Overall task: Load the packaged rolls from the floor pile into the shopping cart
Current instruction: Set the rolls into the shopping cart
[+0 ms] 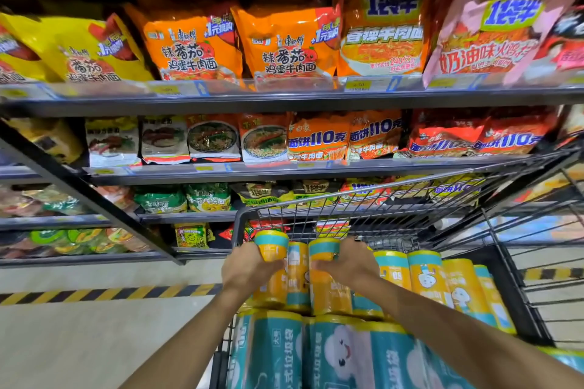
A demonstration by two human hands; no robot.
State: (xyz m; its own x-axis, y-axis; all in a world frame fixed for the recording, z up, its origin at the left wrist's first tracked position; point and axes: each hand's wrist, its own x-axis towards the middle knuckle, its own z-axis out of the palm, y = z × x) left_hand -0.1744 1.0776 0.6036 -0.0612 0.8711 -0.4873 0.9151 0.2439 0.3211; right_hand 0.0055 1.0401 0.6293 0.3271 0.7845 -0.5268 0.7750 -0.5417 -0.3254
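Note:
Inside the black wire shopping cart [395, 218] stand several packaged rolls, yellow with teal bands. My left hand [249, 268] grips one upright roll [272, 249] at the cart's front left corner. My right hand [350, 262] grips a neighbouring roll [325, 290] just to its right; a third roll [298, 275] stands between them. More yellow rolls [426, 275] fill the cart's right side. Larger teal-wrapped rolls [347, 354] lie nearest me in the cart. The floor pile is out of view.
Store shelves [284, 98] packed with instant noodle bags rise directly behind the cart. A black diagonal shelf brace [94, 196] runs at the left. Yellow-black hazard tape [110, 292] marks the pale floor [94, 341] left of the cart.

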